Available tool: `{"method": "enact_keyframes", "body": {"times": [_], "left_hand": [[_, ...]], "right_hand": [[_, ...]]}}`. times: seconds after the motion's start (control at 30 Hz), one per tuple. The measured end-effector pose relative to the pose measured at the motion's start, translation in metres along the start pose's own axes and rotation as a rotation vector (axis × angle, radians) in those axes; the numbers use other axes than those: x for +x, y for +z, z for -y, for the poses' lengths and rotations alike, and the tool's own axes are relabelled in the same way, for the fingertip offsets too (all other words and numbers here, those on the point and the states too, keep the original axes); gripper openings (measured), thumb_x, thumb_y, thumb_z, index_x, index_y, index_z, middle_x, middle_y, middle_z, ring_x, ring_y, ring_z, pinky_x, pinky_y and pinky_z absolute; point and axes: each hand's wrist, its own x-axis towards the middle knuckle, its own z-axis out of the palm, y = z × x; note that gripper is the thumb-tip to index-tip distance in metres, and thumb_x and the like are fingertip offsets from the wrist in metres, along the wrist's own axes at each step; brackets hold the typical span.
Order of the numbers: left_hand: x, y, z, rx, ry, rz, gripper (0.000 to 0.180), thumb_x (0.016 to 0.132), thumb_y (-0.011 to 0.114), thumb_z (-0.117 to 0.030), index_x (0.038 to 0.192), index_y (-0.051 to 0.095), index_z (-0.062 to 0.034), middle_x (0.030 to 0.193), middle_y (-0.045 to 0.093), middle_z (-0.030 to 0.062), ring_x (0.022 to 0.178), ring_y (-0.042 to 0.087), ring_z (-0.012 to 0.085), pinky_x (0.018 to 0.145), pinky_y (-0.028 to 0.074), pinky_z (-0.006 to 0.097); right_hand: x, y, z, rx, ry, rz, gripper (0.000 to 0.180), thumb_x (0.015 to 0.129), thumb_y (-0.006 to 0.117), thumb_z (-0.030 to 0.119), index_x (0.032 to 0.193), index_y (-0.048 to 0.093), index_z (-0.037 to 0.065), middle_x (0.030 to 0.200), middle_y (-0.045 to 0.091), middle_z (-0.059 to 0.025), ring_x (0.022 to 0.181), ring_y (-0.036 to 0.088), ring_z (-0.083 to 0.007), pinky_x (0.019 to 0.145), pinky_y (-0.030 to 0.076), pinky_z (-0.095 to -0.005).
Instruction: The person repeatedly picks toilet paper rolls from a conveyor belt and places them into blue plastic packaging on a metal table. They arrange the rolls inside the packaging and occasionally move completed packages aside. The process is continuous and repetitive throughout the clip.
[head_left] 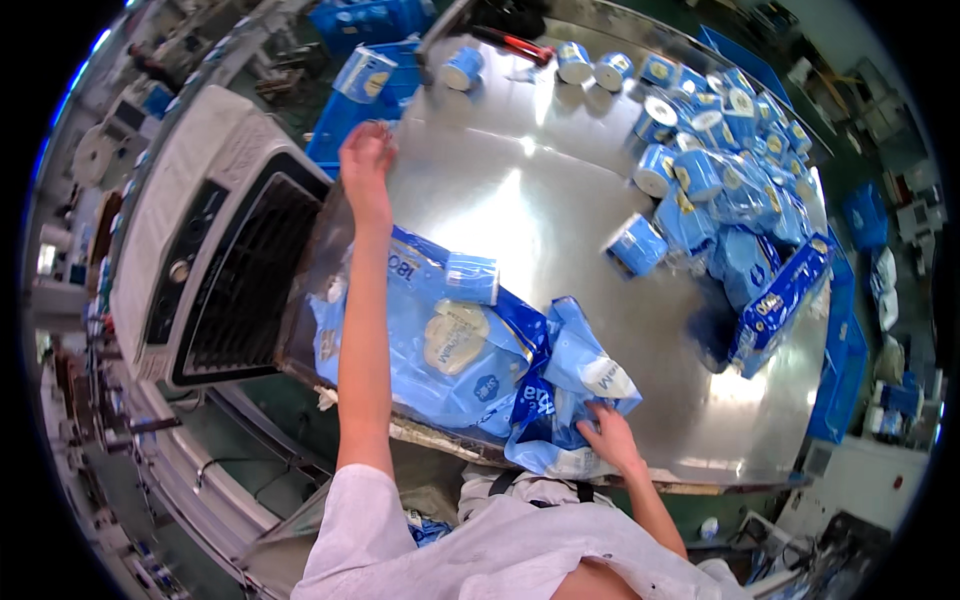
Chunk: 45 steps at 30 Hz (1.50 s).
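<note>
My left hand reaches far out to the left edge of a shiny steel table, fingers curled, near a blue wrapped roll pack beyond the edge; I cannot tell whether it holds anything. My right hand rests near the table's front edge, gripping crumpled blue and white plastic bags. A stack of flat blue bags lies under my left forearm, with one small wrapped roll sitting on top.
Several blue wrapped rolls are heaped at the far right of the table, one lone roll nearer the middle. A long blue multi-pack lies at the right. A white air cooler with a dark grille stands left. Blue crates sit behind.
</note>
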Motion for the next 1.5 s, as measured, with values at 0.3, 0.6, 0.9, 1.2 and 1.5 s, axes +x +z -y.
{"method": "enact_keyframes", "body": {"times": [0.3, 0.6, 0.9, 1.2, 1.5], "left_hand": [[-0.180, -0.068, 0.152, 1.520, -0.140, 0.842, 0.105, 0.070, 0.089, -0.052, 0.156, 0.042, -0.0183, 0.157, 0.044, 0.0158, 0.150, 0.034, 0.0396, 0.120, 0.022, 0.069], [-0.251, -0.069, 0.123, 1.672, -0.120, 0.921, 0.121, 0.064, 0.093, -0.048, 0.162, 0.030, -0.0147, 0.150, 0.046, 0.0183, 0.142, 0.042, 0.0377, 0.120, 0.026, 0.065], [-0.268, -0.080, 0.127, 1.336, -0.327, 0.637, 0.124, 0.062, 0.095, -0.048, 0.161, 0.030, -0.0097, 0.141, 0.050, 0.0206, 0.132, 0.048, 0.0390, 0.111, 0.041, 0.054], [-0.270, -0.085, 0.049, 0.572, -0.352, 0.145, 0.123, 0.065, 0.100, -0.024, 0.160, 0.023, -0.0065, 0.153, 0.044, 0.0218, 0.142, 0.047, 0.0371, 0.116, 0.041, 0.047], [-0.225, -0.041, 0.000, 0.647, 0.060, 0.278, 0.121, 0.062, 0.100, -0.019, 0.158, 0.028, -0.0089, 0.158, 0.039, 0.0202, 0.145, 0.041, 0.0416, 0.117, 0.041, 0.051]], "right_hand": [[0.227, -0.154, 0.030, 0.125, -0.194, -0.657, 0.020, 0.093, 0.071, 0.017, 0.109, 0.073, 0.004, 0.093, 0.076, -0.0142, 0.083, 0.073, -0.0284, 0.075, 0.056, -0.0349], [0.392, -0.155, -0.040, -0.491, 0.285, -0.039, 0.158, 0.051, 0.098, 0.057, 0.168, 0.000, 0.017, 0.162, 0.028, -0.0330, 0.148, 0.032, -0.0532, 0.120, 0.030, -0.0617], [0.376, -0.074, 0.102, 0.413, 0.122, 0.106, 0.091, 0.075, 0.090, 0.048, 0.144, 0.046, 0.008, 0.129, 0.063, -0.0164, 0.123, 0.060, -0.0292, 0.100, 0.051, -0.0424], [0.376, -0.164, 0.343, 1.038, -0.710, 0.128, 0.062, 0.103, 0.063, 0.036, 0.152, 0.044, 0.003, 0.142, 0.061, -0.0247, 0.130, 0.061, -0.0344, 0.117, 0.045, -0.0447], [0.234, -0.043, 0.211, 1.039, -0.154, 0.717, 0.089, 0.089, 0.077, 0.042, 0.159, 0.036, 0.005, 0.153, 0.052, -0.0134, 0.136, 0.055, -0.0261, 0.116, 0.043, -0.0408]]}}
